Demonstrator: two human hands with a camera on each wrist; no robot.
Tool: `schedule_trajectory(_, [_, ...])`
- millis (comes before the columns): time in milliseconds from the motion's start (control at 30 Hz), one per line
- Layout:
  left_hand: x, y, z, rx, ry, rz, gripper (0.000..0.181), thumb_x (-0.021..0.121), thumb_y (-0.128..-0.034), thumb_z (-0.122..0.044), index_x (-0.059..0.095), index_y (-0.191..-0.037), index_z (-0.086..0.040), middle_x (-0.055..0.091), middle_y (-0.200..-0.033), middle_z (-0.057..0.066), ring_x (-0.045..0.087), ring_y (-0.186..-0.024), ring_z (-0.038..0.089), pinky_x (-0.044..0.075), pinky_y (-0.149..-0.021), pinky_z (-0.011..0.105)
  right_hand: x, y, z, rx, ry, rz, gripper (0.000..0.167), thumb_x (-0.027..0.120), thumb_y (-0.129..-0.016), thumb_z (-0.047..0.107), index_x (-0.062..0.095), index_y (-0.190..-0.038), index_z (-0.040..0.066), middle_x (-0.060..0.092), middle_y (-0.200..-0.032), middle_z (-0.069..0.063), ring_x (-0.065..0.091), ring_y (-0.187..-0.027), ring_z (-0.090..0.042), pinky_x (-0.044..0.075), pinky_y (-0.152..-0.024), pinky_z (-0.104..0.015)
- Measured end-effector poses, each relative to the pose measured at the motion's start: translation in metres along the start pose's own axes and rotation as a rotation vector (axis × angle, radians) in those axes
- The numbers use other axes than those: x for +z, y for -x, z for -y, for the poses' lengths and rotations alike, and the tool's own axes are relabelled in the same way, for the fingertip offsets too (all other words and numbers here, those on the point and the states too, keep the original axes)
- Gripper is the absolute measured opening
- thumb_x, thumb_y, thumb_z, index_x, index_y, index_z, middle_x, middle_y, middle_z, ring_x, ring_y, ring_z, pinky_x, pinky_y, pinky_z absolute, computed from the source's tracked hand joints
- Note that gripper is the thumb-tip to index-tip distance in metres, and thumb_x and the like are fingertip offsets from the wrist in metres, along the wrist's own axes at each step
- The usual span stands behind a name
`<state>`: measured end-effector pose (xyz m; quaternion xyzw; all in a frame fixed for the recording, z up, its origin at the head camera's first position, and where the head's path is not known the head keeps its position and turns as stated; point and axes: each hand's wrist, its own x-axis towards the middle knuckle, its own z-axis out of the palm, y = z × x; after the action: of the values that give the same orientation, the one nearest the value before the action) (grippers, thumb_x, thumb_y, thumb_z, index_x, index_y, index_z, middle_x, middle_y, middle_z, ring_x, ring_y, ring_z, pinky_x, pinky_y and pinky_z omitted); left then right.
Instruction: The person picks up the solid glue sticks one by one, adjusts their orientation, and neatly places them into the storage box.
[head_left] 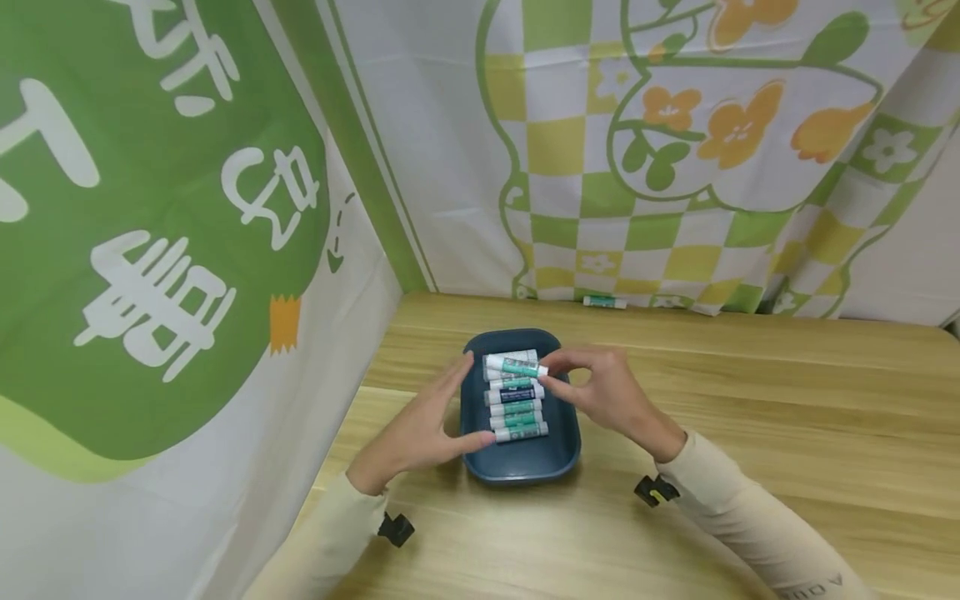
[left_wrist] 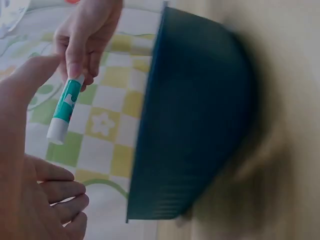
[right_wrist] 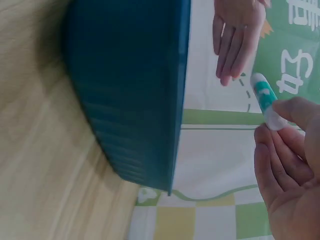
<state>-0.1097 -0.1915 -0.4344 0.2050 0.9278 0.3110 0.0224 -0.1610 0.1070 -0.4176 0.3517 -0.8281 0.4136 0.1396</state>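
Note:
My right hand [head_left: 611, 393] pinches one end of a white glue stick with a green label [head_left: 517, 367] between thumb and fingertips, above the far part of a dark blue tray [head_left: 525, 465]. In the left wrist view that glue stick [left_wrist: 65, 107] is raised clear of the tray's rim. Several more glue sticks [head_left: 517, 410] lie side by side in the tray, mostly green-labelled, one dark blue [head_left: 516, 395]. At the tray's left side my left hand [head_left: 420, 429] is spread with thumb and fingers apart, holding nothing. Whether it touches the rim, I cannot tell.
Another green-and-white glue stick [head_left: 604, 302] lies at the table's far edge, against the patterned curtain [head_left: 660, 242]. A green and white cloth [head_left: 180, 250] hangs along the left. The tray stands on a wood-grain table [head_left: 750, 400].

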Motion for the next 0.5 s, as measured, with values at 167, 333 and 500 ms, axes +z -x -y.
schedule_trajectory(167, [0.008, 0.013, 0.006, 0.052, -0.184, 0.078, 0.125, 0.068, -0.0841, -0.080, 0.010, -0.171, -0.012, 0.010, -0.180, 0.008, 0.015, -0.167, 0.030, 0.028, -0.130, 0.059, 0.006, 0.007, -0.003, 0.005, 0.011, 0.144, 0.015, 0.085, -0.091, 0.015, 0.082, -0.106, 0.011, 0.082, -0.099, -0.001, 0.078, -0.088, -0.021, 0.066, -0.080, -0.043])
schedule_trajectory(333, [0.016, 0.017, 0.012, 0.070, -0.268, 0.076, 0.128, 0.066, -0.0834, -0.082, 0.014, -0.170, -0.004, 0.010, -0.179, 0.013, 0.014, -0.167, 0.030, 0.028, -0.131, 0.055, 0.010, 0.011, -0.002, -0.016, 0.005, 0.276, 0.011, 0.085, -0.091, 0.014, 0.083, -0.102, 0.012, 0.082, -0.099, 0.000, 0.077, -0.085, -0.018, 0.066, -0.073, -0.036])
schedule_trajectory(500, [0.020, 0.019, 0.014, 0.076, -0.319, 0.078, 0.128, 0.064, -0.0837, -0.084, 0.015, -0.169, -0.002, 0.011, -0.179, 0.015, 0.015, -0.166, 0.032, 0.028, -0.131, 0.053, 0.016, 0.013, -0.002, -0.077, 0.055, 0.398, 0.010, 0.085, -0.090, 0.014, 0.083, -0.100, 0.011, 0.082, -0.099, -0.002, 0.078, -0.087, -0.014, 0.066, -0.073, -0.032])
